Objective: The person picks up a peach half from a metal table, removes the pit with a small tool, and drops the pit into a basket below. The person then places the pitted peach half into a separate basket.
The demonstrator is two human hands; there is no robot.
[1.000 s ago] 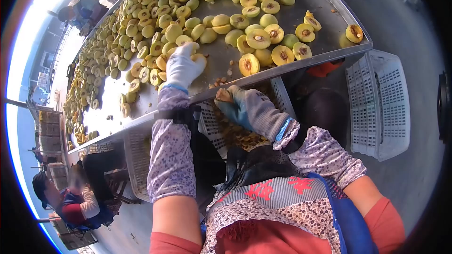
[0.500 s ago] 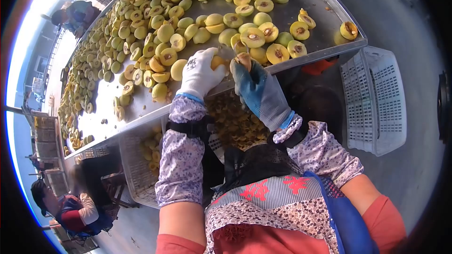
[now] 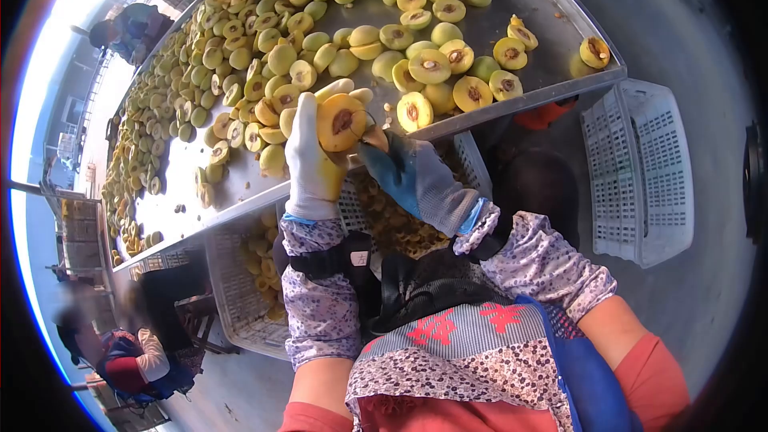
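My left hand (image 3: 314,164), in a white glove stained yellow at the palm, is turned up and holds a peach half (image 3: 342,122). The cut face points at me, with a brown pit hollow in its middle. Close on its right, my right hand (image 3: 416,180), in a grey and blue glove, is closed on a small wooden-handled tool (image 3: 376,140). Its working end by the peach is too thin to make out clearly. Another cut peach half (image 3: 414,112) lies at the table's edge just beyond my right hand.
Many peach halves (image 3: 280,56) cover the metal table (image 3: 552,72), which has a raised rim. Under its edge are a crate of peach pieces (image 3: 248,328) and a heap of scraps (image 3: 392,216). White baskets (image 3: 640,176) stand at right. Co-workers (image 3: 132,364) are at left.
My left hand has gone from reaching down on the table to palm up with the peach half in view. My right hand has moved left and nearer to me, bringing the tool beside it.
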